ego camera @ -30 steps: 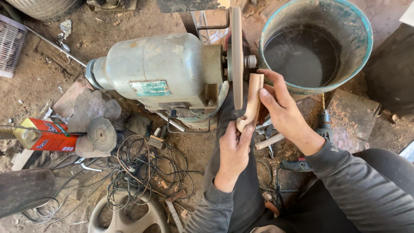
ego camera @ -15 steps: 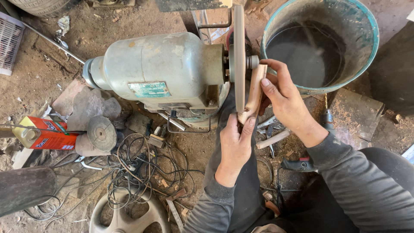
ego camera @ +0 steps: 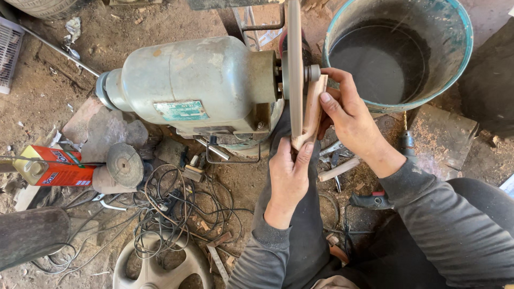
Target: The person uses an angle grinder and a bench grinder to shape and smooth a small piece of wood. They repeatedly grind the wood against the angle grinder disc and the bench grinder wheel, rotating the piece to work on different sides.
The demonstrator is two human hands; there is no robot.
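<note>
— What is the left hand (ego camera: 289, 174) doing?

— It grips the low end of the wood piece (ego camera: 310, 112), just under the grinding wheel (ego camera: 295, 69), so the wood does not slip.

— And the right hand (ego camera: 348, 115)?

— It wraps around the top of the wood, right beside the wheel, and pushes it flat against the wheel's side.

— What is past the wheel?

— The grey motor (ego camera: 198, 85) sits left of it. A big bucket (ego camera: 455, 69) stands to its right.

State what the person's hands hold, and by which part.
Both hold a flat wooden piece against the disc: left hand at its lower end, right hand along its upper edge.
</note>
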